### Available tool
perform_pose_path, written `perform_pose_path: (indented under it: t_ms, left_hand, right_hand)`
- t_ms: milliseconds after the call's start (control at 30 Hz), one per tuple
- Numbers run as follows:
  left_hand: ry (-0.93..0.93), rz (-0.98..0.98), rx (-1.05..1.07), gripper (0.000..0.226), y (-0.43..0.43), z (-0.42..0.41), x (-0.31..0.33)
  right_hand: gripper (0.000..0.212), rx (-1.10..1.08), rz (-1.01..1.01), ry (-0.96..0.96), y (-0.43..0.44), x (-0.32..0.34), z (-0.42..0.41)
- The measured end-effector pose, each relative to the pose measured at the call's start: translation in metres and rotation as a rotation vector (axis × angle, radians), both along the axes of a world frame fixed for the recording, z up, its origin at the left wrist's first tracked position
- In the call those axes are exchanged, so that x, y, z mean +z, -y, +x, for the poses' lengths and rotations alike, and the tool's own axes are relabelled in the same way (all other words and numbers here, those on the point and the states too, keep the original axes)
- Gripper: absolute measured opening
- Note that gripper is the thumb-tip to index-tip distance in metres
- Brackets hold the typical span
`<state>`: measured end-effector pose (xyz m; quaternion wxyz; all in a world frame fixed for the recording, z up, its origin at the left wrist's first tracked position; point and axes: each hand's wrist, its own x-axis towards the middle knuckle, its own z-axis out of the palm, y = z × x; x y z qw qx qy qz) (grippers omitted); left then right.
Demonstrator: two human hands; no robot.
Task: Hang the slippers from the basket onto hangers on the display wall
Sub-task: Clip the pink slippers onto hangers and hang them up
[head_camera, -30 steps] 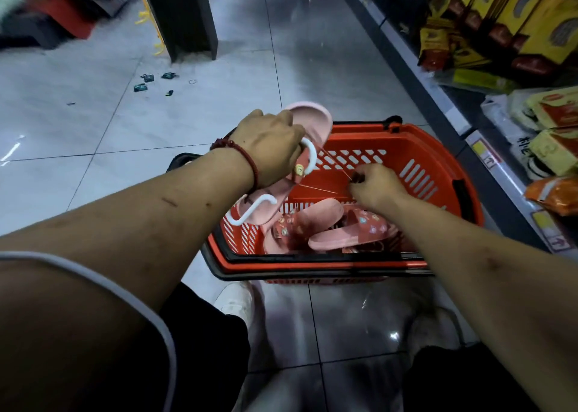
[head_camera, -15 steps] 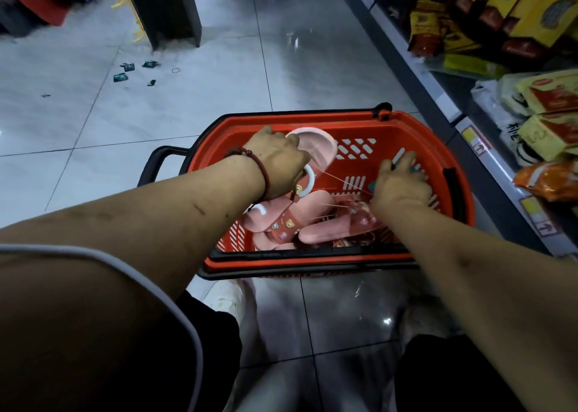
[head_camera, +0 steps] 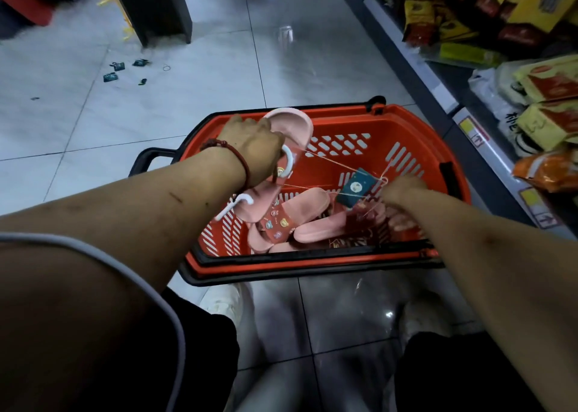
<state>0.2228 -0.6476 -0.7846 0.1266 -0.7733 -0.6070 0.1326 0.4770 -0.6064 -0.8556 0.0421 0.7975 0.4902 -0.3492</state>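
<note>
An orange basket [head_camera: 416, 124] stands on the floor in front of me with several pink slippers [head_camera: 308, 206] lying in it. My left hand [head_camera: 253, 144] is closed around a pink slipper pair [head_camera: 294, 124] and a white hanger [head_camera: 233, 205], held above the basket's left side. A thin string runs from that pair across to a dark teal tag [head_camera: 356, 188]. My right hand [head_camera: 402, 189] is low inside the basket on the right, fingers pinched on the string by the tag.
A shelf edge [head_camera: 450, 99] with yellow and orange packets runs along the right. A dark pillar [head_camera: 153, 5] stands at the back left, with small scraps [head_camera: 114, 70] on the tiled floor near it. My shoes show below the basket.
My right hand has pulled the string taut and lifted the teal tag into view. My left hand stays closed on the slipper pair and hanger over the basket.
</note>
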Motion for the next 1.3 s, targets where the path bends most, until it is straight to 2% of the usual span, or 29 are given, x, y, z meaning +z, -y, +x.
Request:
perform_pose_path:
  t_ms: [100,200,367,533,600,667,700,767,833,967,1167,1300]
  left_hand:
    - [0.027,0.007,0.033,0.027,-0.001,-0.002,0.002]
    - [0.066,0.020,0.089,0.027,-0.001,-0.004,0.007]
    - [0.208,0.084,0.224,0.029,0.000,-0.011,0.019]
    - [0.284,0.130,0.238,0.033,0.005,-0.007,0.035]
    - [0.297,0.151,0.230,0.032,0.008,-0.004,0.040]
    - [0.311,0.156,0.236,0.031,0.011,-0.004,0.043]
    - [0.313,0.153,0.241,0.031,0.011,-0.004,0.044]
    - [0.303,0.149,0.251,0.030,0.012,-0.009,0.045]
    - [0.299,0.154,0.270,0.030,0.013,-0.018,0.045]
    - [0.371,0.176,0.289,0.028,0.016,-0.038,0.046]
    - [0.464,0.204,0.229,0.028,0.023,-0.052,0.047]
    - [0.464,0.227,0.225,0.026,0.025,-0.053,0.050]
  right_hand:
    - [0.033,-0.143,0.097,-0.205,-0.002,0.007,-0.004]
    - [0.039,-0.099,0.195,-0.330,0.002,0.021,-0.015]
    - [0.054,0.032,0.407,-0.414,0.002,0.072,-0.035]
    - [0.037,0.107,0.440,-0.541,0.007,0.139,-0.027]
    - [0.031,0.226,0.464,-0.407,0.002,0.157,-0.022]
    - [0.013,0.336,0.561,-0.197,0.004,0.164,-0.020]
    - [0.016,0.337,0.582,-0.168,0.007,0.162,-0.019]
    - [0.037,0.331,0.527,-0.178,0.015,0.147,-0.018]
    - [0.044,0.347,0.516,-0.142,0.021,0.133,-0.020]
    - [0.036,0.340,0.692,-0.159,0.017,0.132,-0.025]
    - [0.037,0.368,0.844,-0.098,0.018,0.131,-0.032]
    - [0.024,0.435,0.929,-0.065,0.023,0.133,-0.042]
